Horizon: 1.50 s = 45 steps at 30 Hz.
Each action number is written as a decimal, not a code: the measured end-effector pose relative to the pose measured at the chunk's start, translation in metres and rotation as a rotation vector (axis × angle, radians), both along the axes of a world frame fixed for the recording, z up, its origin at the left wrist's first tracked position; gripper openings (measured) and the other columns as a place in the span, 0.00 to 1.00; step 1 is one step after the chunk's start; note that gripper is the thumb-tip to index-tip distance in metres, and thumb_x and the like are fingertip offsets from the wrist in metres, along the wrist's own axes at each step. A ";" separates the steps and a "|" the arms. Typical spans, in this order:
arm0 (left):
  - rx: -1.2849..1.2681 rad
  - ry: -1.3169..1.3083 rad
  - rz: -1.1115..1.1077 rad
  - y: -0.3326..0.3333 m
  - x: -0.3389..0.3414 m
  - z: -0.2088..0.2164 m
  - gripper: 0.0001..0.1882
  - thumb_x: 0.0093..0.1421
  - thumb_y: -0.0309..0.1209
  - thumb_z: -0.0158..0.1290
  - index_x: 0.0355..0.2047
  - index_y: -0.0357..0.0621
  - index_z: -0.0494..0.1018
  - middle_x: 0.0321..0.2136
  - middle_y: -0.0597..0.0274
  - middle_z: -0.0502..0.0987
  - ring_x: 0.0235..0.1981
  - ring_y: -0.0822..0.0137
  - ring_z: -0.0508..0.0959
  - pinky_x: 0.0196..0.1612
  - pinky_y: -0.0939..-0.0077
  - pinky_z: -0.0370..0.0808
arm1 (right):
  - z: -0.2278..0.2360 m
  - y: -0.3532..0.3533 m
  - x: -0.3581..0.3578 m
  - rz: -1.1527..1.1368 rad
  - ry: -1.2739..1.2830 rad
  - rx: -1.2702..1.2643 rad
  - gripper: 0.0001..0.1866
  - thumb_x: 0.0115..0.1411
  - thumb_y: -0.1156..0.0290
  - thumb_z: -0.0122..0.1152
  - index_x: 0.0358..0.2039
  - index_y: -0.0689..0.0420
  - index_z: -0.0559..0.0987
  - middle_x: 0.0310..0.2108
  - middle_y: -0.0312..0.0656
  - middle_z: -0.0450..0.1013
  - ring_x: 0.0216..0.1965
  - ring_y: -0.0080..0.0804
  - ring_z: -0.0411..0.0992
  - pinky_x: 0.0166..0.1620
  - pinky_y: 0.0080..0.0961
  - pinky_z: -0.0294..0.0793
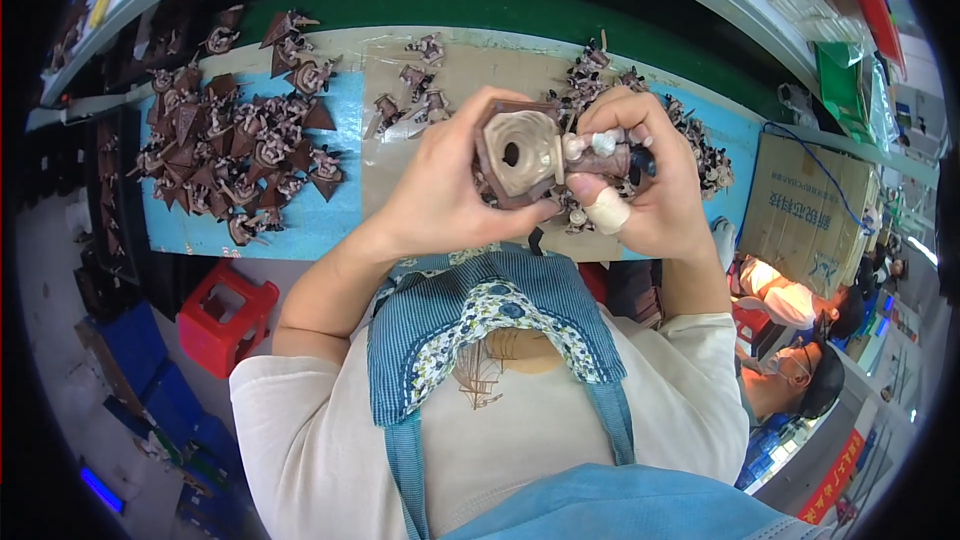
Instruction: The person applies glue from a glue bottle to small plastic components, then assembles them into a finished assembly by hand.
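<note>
My left hand (432, 178) is closed around a brown six-sided hollow piece (531, 180), its cream inside and dark hole turned up toward me. In my right hand (668, 178) is a small brown figurine (606, 162) with pale, rounded parts and a dark end pointing right. The two pieces meet side by side between my hands; whether they are joined I cannot tell. A beige wrap (607, 211) covers my right thumb. Beyond my hands, a few similar figurines (428, 48) stand on brown paper. Another heap of figurines (712, 166) is partly hidden behind my right hand.
A large heap of brown, pointed figurine pieces (215, 135) covers the left of the blue tabletop (338, 222). A red stool (225, 318) stands below left. On the right are a cardboard box (795, 202) and people seated nearby (800, 380). A shelf edge (690, 15) crosses overhead.
</note>
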<state>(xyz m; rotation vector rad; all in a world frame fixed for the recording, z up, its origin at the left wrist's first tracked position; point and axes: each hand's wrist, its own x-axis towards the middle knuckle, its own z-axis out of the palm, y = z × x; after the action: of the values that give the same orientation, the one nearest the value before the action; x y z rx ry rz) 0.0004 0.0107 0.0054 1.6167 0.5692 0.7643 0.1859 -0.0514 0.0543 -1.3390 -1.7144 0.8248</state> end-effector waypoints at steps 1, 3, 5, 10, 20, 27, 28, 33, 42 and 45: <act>-0.002 -0.003 0.008 -0.002 0.001 0.002 0.35 0.38 0.31 0.67 0.46 0.38 0.64 0.35 0.54 0.76 0.37 0.63 0.79 0.42 0.73 0.74 | 0.009 0.002 -0.004 0.008 -0.003 -0.002 0.19 0.45 0.77 0.66 0.37 0.61 0.69 0.29 0.41 0.68 0.29 0.33 0.70 0.34 0.22 0.69; 0.003 0.029 0.007 -0.004 0.001 0.008 0.34 0.38 0.31 0.66 0.46 0.38 0.64 0.34 0.53 0.76 0.36 0.60 0.80 0.40 0.72 0.75 | 0.020 0.005 -0.009 0.058 -0.228 0.028 0.18 0.45 0.77 0.65 0.36 0.61 0.68 0.29 0.43 0.68 0.29 0.39 0.70 0.33 0.27 0.70; 0.048 0.047 0.001 -0.002 0.001 0.012 0.33 0.39 0.30 0.65 0.45 0.38 0.64 0.33 0.52 0.76 0.35 0.58 0.80 0.38 0.70 0.75 | 0.021 0.008 -0.013 0.064 -0.252 0.066 0.17 0.44 0.77 0.65 0.33 0.61 0.68 0.27 0.44 0.66 0.28 0.42 0.70 0.30 0.32 0.69; 0.159 0.078 0.022 -0.004 0.006 0.015 0.32 0.38 0.29 0.64 0.45 0.38 0.64 0.33 0.50 0.76 0.34 0.51 0.79 0.36 0.67 0.76 | 0.032 0.014 -0.013 0.202 -0.481 0.160 0.16 0.41 0.79 0.63 0.29 0.59 0.66 0.24 0.44 0.63 0.24 0.43 0.67 0.28 0.33 0.68; 0.046 -0.005 -0.005 -0.012 0.020 -0.001 0.36 0.37 0.34 0.67 0.45 0.38 0.62 0.32 0.49 0.75 0.33 0.53 0.79 0.35 0.67 0.75 | 0.014 0.015 -0.003 0.283 -0.220 0.185 0.15 0.42 0.81 0.60 0.30 0.60 0.66 0.25 0.44 0.64 0.25 0.43 0.68 0.28 0.34 0.68; -0.131 -0.064 -0.078 -0.004 0.020 -0.014 0.38 0.37 0.33 0.68 0.47 0.38 0.61 0.34 0.56 0.75 0.35 0.64 0.77 0.40 0.73 0.74 | 0.025 0.020 0.014 0.228 -0.108 -0.090 0.24 0.41 0.80 0.62 0.42 0.61 0.69 0.34 0.46 0.66 0.35 0.46 0.68 0.40 0.31 0.69; -0.167 -0.081 -0.101 -0.003 0.019 -0.014 0.38 0.38 0.33 0.68 0.47 0.39 0.61 0.36 0.57 0.74 0.37 0.66 0.76 0.41 0.73 0.73 | 0.026 0.024 0.019 0.257 -0.179 -0.041 0.24 0.41 0.80 0.63 0.42 0.61 0.70 0.34 0.46 0.67 0.36 0.45 0.69 0.40 0.30 0.69; -0.914 -0.283 -0.429 0.005 0.007 -0.010 0.34 0.45 0.28 0.64 0.51 0.35 0.60 0.39 0.64 0.70 0.41 0.72 0.71 0.46 0.78 0.70 | 0.004 0.050 0.022 0.516 -0.301 0.299 0.20 0.40 0.84 0.56 0.38 0.60 0.73 0.41 0.43 0.69 0.43 0.44 0.68 0.46 0.35 0.68; 0.143 0.877 0.322 0.076 -0.116 -0.049 0.35 0.40 0.27 0.62 0.50 0.35 0.62 0.29 0.53 0.73 0.32 0.56 0.76 0.38 0.66 0.73 | -0.037 0.062 0.019 0.018 -0.266 0.193 0.22 0.45 0.87 0.57 0.43 0.60 0.74 0.47 0.46 0.69 0.47 0.42 0.68 0.51 0.30 0.67; 0.528 1.485 0.486 0.103 -0.176 -0.052 0.42 0.40 0.29 0.65 0.57 0.40 0.59 0.46 0.51 0.72 0.51 0.52 0.68 0.56 0.46 0.55 | -0.040 0.076 0.048 -0.277 -0.231 0.449 0.19 0.50 0.86 0.57 0.44 0.63 0.71 0.45 0.47 0.70 0.43 0.35 0.70 0.49 0.26 0.67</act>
<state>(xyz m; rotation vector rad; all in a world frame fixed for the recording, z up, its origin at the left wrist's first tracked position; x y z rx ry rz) -0.1754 0.1134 -0.0464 2.4266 1.9729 -0.1602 0.2343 0.0251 0.0143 -1.3469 -1.7038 0.1177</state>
